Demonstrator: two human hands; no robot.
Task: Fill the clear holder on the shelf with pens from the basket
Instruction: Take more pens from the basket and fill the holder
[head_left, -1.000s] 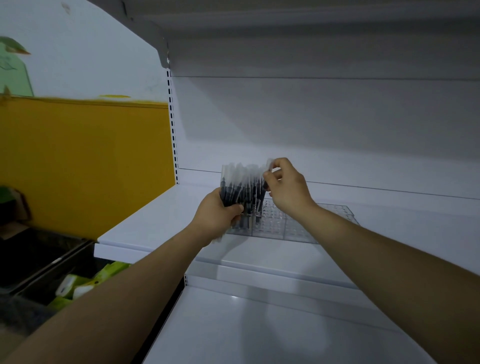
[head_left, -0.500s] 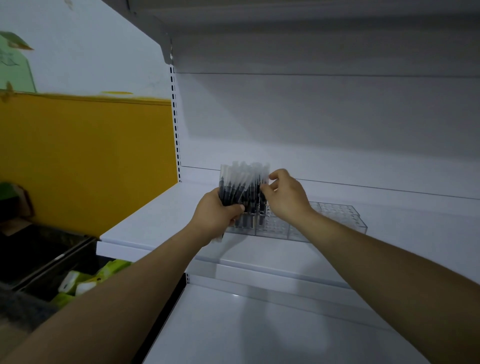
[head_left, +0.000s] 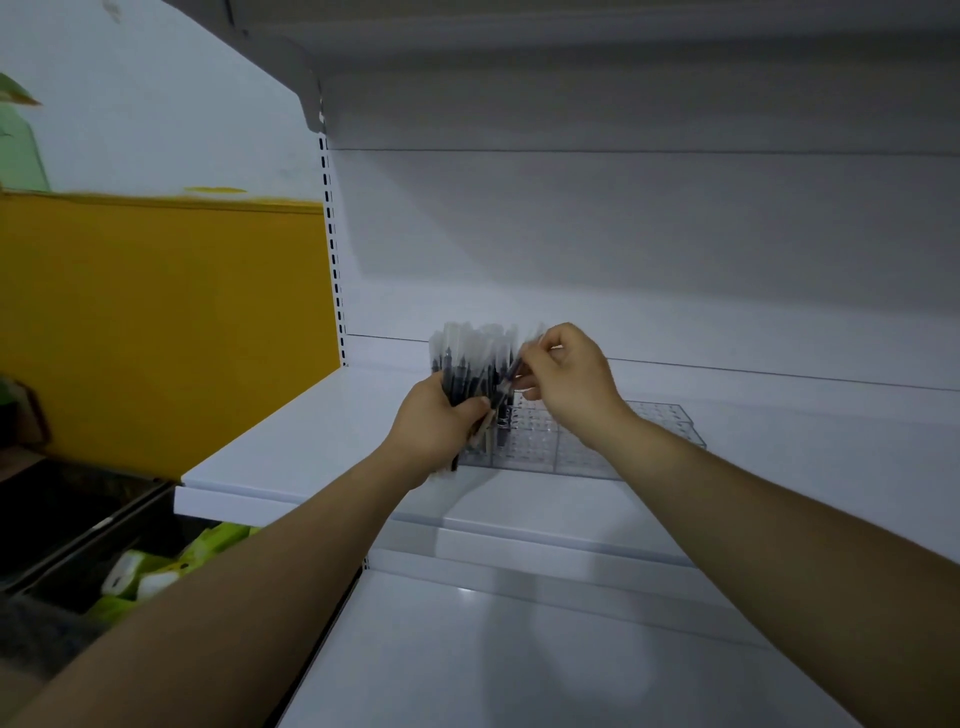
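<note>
The pens stand as an upright bundle at the centre of the frame, each dark barrel seemingly in its own clear sleeve, just above the left end of the clear holder. The left hand is wrapped round the lower half of the bundle. The right hand pinches a single pen between thumb and fingertips at the bundle's right edge, tilted. A few pens seem to stand in the holder's left cells already; the rest of its grid looks empty.

These should be light and stiff. The sleeves look slick, so loose ones may slide out of a slack grip. A pinch near the upper end would probably leave the lower tip free to find a cell.

The holder sits on the white shelf. At lower left a dark bin holds green packs.
</note>
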